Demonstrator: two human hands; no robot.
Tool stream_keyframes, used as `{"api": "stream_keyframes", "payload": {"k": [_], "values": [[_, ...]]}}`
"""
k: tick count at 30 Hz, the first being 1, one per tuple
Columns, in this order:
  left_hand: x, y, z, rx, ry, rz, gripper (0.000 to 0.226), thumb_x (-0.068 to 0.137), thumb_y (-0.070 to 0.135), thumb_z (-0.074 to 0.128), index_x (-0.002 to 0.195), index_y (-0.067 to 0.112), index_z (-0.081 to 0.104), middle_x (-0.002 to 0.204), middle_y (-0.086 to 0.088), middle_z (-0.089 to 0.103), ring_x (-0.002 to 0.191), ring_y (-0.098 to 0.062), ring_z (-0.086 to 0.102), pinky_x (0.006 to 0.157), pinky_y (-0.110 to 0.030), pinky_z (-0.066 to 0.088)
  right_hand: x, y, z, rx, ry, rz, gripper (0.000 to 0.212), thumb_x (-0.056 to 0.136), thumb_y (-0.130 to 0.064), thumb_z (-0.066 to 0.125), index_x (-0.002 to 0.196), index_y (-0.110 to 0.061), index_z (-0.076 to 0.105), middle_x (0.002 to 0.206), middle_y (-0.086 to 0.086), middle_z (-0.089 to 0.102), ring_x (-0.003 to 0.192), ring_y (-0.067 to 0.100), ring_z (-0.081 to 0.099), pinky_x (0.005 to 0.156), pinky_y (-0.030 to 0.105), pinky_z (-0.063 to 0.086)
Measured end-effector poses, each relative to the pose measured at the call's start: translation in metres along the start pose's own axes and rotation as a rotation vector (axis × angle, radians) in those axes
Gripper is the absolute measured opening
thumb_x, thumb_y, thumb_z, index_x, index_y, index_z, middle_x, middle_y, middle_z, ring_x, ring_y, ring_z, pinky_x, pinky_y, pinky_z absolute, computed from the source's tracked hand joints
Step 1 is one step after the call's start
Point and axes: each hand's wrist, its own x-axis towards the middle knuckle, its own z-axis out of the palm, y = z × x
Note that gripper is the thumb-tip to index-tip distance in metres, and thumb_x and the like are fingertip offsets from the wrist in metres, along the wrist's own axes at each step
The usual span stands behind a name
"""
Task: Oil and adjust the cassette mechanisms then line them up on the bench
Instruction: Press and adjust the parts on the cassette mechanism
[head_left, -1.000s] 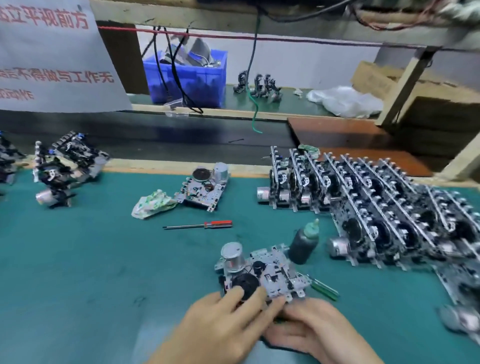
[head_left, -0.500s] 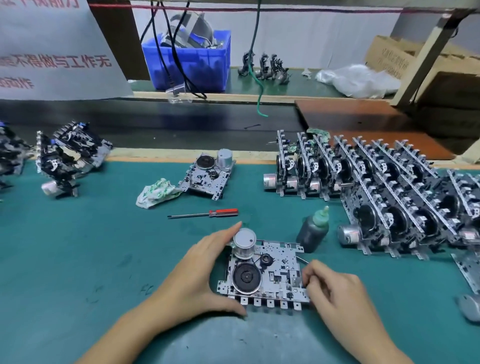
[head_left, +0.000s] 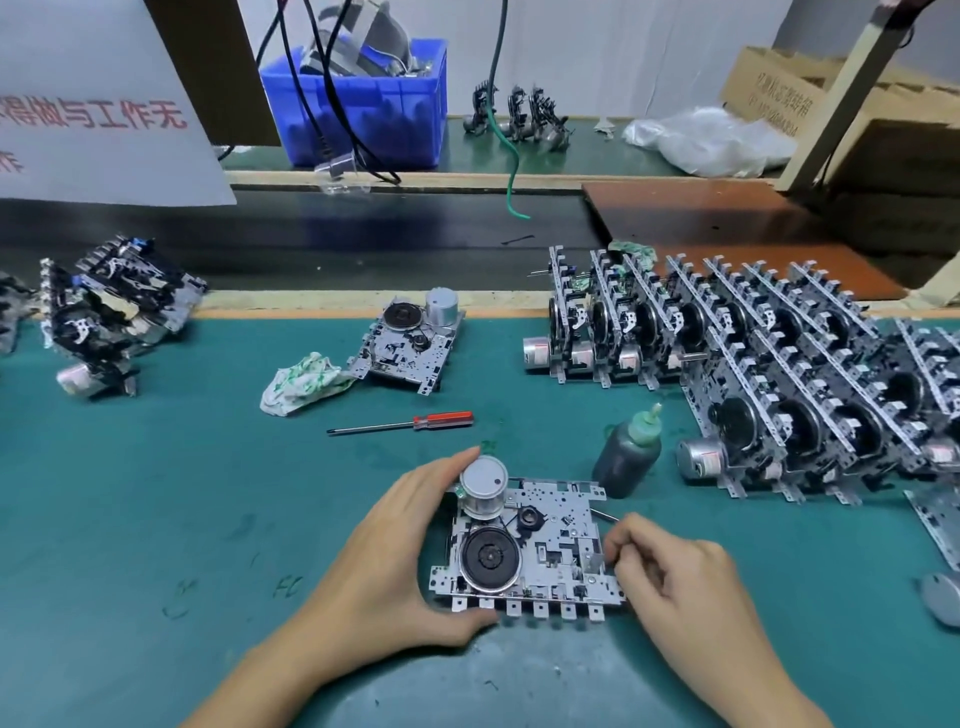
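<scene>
A silver cassette mechanism (head_left: 550, 551) with a black flywheel and a round motor lies flat on the green bench mat (head_left: 156, 519) in front of me. My left hand (head_left: 395, 561) grips its left side, index finger by the motor and thumb at the near edge. My right hand (head_left: 670, 577) is curled at its right edge, pinching a thin metal tool whose tip pokes out above the fingers. A dark oil bottle (head_left: 628, 457) with a green nozzle stands just behind the mechanism. Several mechanisms (head_left: 727, 364) stand on edge in rows at the right.
A red-handled screwdriver (head_left: 405, 423) lies mid-bench, with a crumpled rag (head_left: 301, 382) and another flat mechanism (head_left: 410, 343) behind it. More mechanisms (head_left: 109, 312) are piled at the left. A blue bin (head_left: 363, 104) sits on the back shelf. A loose motor (head_left: 943, 597) lies at the right edge.
The mechanism was turned and set flat. My left hand moved from on top of it to gripping its left side, and my right hand shifted to its right edge.
</scene>
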Motion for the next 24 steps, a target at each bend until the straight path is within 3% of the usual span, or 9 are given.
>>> {"api": "stream_keyframes", "payload": {"k": [6,9,13,16,18,20,22,24], "values": [[0.000,-0.003,-0.001,-0.048,-0.049,-0.017,0.118,0.047,0.069,0.081,0.140,0.056,0.011,0.141,0.039,0.023,0.134,0.008,0.028,0.106,-0.008,0.022,0.000,0.006,0.004,0.030,0.041,-0.009,0.033,0.085,-0.004,0.057,0.068,-0.032,0.054,0.043,-0.005,0.039,0.042,0.010,0.035,0.046,0.022,0.025],[0.000,-0.004,0.000,-0.048,-0.057,-0.007,0.118,0.046,0.070,0.080,0.140,0.059,0.008,0.140,0.042,0.021,0.133,0.011,0.025,0.105,-0.005,0.020,-0.001,0.005,0.005,0.085,0.184,-0.055,0.018,0.088,-0.019,0.052,0.076,-0.030,0.058,0.048,-0.001,0.044,0.043,0.006,0.034,0.046,0.020,0.027],[0.000,-0.005,0.000,-0.054,-0.046,-0.005,0.116,0.047,0.068,0.081,0.137,0.063,0.009,0.137,0.044,0.022,0.131,0.013,0.027,0.102,-0.002,0.020,-0.003,-0.002,0.001,0.110,0.289,-0.155,0.019,0.086,-0.028,0.046,0.082,-0.020,0.063,0.061,-0.008,0.052,0.055,0.006,0.045,0.050,0.021,0.037],[-0.001,-0.005,0.000,-0.059,-0.042,0.003,0.114,0.047,0.069,0.079,0.138,0.062,0.010,0.138,0.043,0.023,0.131,0.013,0.027,0.103,-0.003,0.021,-0.003,-0.009,-0.005,0.106,0.245,-0.248,0.018,0.085,-0.032,0.053,0.094,-0.020,0.062,0.081,-0.011,0.058,0.075,0.003,0.052,0.065,0.018,0.043],[-0.001,-0.005,0.000,-0.067,-0.041,0.010,0.113,0.047,0.069,0.079,0.137,0.063,0.011,0.137,0.044,0.024,0.129,0.013,0.029,0.103,-0.004,0.022,-0.001,-0.015,-0.014,0.058,0.071,-0.289,0.040,0.081,-0.045,0.059,0.115,-0.027,0.056,0.110,-0.020,0.055,0.102,-0.004,0.050,0.087,0.008,0.038],[-0.001,-0.006,-0.001,-0.078,-0.054,0.019,0.115,0.046,0.068,0.080,0.137,0.064,0.010,0.137,0.044,0.023,0.130,0.012,0.029,0.103,-0.004,0.022,0.004,-0.021,-0.018,-0.080,-0.228,-0.266,0.078,0.071,-0.068,0.059,0.137,-0.044,0.026,0.140,-0.034,0.024,0.130,-0.013,0.023,0.102,0.000,0.013],[-0.002,-0.007,0.000,-0.082,-0.060,0.035,0.116,0.046,0.068,0.081,0.138,0.062,0.010,0.138,0.044,0.021,0.131,0.012,0.028,0.103,-0.004,0.022,0.011,-0.025,-0.017,-0.283,-0.422,-0.224,0.107,0.060,-0.080,0.057,0.142,-0.050,-0.004,0.144,-0.039,-0.012,0.135,-0.015,-0.010,0.103,0.002,-0.009],[-0.003,-0.007,0.000,-0.089,-0.060,0.041,0.114,0.047,0.067,0.081,0.138,0.060,0.012,0.137,0.045,0.021,0.130,0.013,0.028,0.101,-0.002,0.021,0.018,-0.027,-0.017,-0.429,-0.471,-0.225,0.123,0.058,-0.078,0.063,0.147,-0.038,-0.013,0.151,-0.027,-0.011,0.138,-0.007,-0.013,0.104,0.009,-0.010]]}}
